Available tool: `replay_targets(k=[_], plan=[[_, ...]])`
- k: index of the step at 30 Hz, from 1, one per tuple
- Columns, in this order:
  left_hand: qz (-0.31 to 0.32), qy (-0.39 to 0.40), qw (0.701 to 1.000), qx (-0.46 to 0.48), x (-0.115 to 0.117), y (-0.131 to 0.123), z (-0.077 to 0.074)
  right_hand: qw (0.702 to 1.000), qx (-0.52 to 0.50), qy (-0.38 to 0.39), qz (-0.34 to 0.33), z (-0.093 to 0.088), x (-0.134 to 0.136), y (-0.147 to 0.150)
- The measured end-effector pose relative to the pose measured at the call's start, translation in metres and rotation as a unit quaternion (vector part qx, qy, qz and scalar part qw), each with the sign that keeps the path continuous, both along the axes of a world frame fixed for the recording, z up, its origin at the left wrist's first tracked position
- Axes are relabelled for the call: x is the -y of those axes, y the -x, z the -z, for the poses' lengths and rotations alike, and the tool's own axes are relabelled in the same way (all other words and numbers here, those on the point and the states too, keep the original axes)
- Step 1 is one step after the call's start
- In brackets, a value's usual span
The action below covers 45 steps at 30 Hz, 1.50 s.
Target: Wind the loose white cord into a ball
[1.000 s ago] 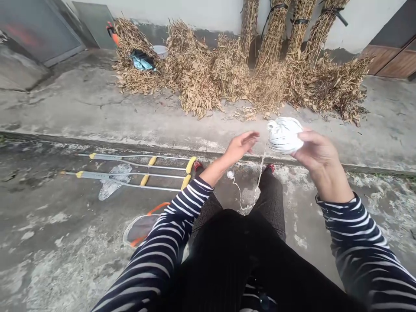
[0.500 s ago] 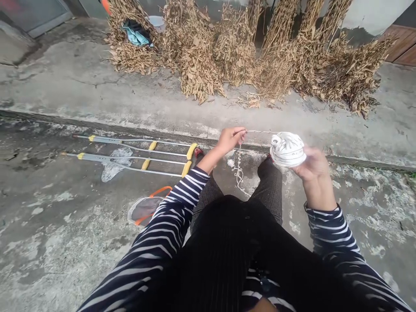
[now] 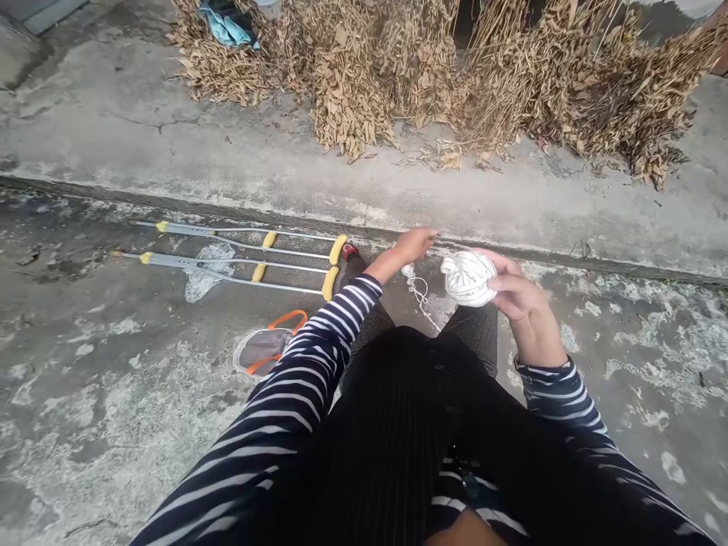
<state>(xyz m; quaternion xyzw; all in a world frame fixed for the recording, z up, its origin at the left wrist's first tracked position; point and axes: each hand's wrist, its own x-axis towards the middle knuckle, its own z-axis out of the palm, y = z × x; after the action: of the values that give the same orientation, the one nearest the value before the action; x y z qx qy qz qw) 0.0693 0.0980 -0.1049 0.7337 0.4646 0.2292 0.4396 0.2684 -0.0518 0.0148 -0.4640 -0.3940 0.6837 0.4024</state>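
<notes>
A ball of white cord [image 3: 469,278], wound in thick layers with a puckered end, is gripped in my right hand [image 3: 522,299], the fingers curled round its right side. Just left of it is my left hand [image 3: 414,246], fingers pinched together and slightly blurred at the tips, on a strand that is hard to make out against the kerb. Below the left hand, loose kinked white cord [image 3: 421,297] lies in a small tangle and runs down between my legs, where my clothing hides its end.
Two crutches [image 3: 244,262] with yellow pads lie on the concrete at the left, over a clear plastic bag [image 3: 209,271]. A bag with orange handles [image 3: 262,350] rests by my left arm. Beyond the raised kerb [image 3: 364,229] stand dry plant bundles [image 3: 353,83] and a blue cloth [image 3: 227,29].
My right hand has brought the ball leftward, closer to my left hand, and turned it. The stretch of cord between the hands is shorter. The camera view has tipped downward.
</notes>
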Motion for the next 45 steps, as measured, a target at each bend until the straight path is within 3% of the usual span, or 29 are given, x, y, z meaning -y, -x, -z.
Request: replay_targets(k=[3, 5, 8, 12, 18, 21, 24, 27, 29, 33, 35, 37, 40, 45], plan=[[0.039, 0.047, 0.990, 0.130, 0.039, 0.000, -0.002, 0.999, 0.001, 0.014, 0.031, 0.007, -0.006, -0.001], [0.054, 0.079, 0.967, 0.238, 0.064, 0.000, -0.006, 0.999, 0.005, 0.033, 0.030, 0.011, -0.008, -0.003], [0.033, 0.107, 0.947, 0.301, 0.083, -0.001, -0.014, 0.999, 0.008, 0.049, 0.019, 0.012, -0.009, -0.002], [0.025, 0.101, 0.959, 0.264, 0.076, 0.008, -0.032, 0.999, 0.015, 0.036, -0.007, 0.005, -0.008, -0.005], [0.093, 0.075, 0.971, 0.205, 0.055, 0.044, -0.083, 0.996, 0.065, 0.021, -0.065, -0.002, -0.007, -0.015], [0.088, 0.077, 0.975, 0.186, 0.049, 0.048, -0.104, 0.991, 0.097, -0.002, -0.087, -0.002, -0.010, -0.014], [0.072, 0.077, 0.978, 0.179, 0.043, 0.045, -0.114, 0.986, 0.123, -0.024, -0.107, -0.002, -0.014, -0.010], [0.094, 0.133, 0.969, 0.184, 0.038, 0.046, -0.112, 0.983, 0.151, -0.036, -0.099, 0.000, -0.019, -0.011], [0.124, 0.190, 0.955, 0.190, 0.038, 0.051, -0.104, 0.979, 0.188, -0.049, -0.059, 0.002, -0.022, -0.016], [0.171, 0.291, 0.926, 0.169, 0.048, 0.064, -0.069, 0.935, 0.335, -0.116, 0.017, 0.006, -0.028, -0.027], [0.177, 0.294, 0.928, 0.142, 0.055, 0.064, -0.050, 0.910, 0.389, -0.144, 0.026, 0.006, -0.029, -0.027], [0.143, 0.242, 0.953, 0.112, 0.060, 0.058, -0.037, 0.892, 0.420, -0.163, 0.027, 0.005, -0.030, -0.023], [0.045, 0.153, 0.978, 0.137, 0.070, 0.037, -0.032, 0.873, 0.448, -0.189, 0.026, 0.002, -0.031, -0.015], [0.023, 0.198, 0.929, 0.312, 0.099, -0.001, -0.040, 0.835, 0.500, -0.228, 0.033, -0.004, -0.035, -0.011]])
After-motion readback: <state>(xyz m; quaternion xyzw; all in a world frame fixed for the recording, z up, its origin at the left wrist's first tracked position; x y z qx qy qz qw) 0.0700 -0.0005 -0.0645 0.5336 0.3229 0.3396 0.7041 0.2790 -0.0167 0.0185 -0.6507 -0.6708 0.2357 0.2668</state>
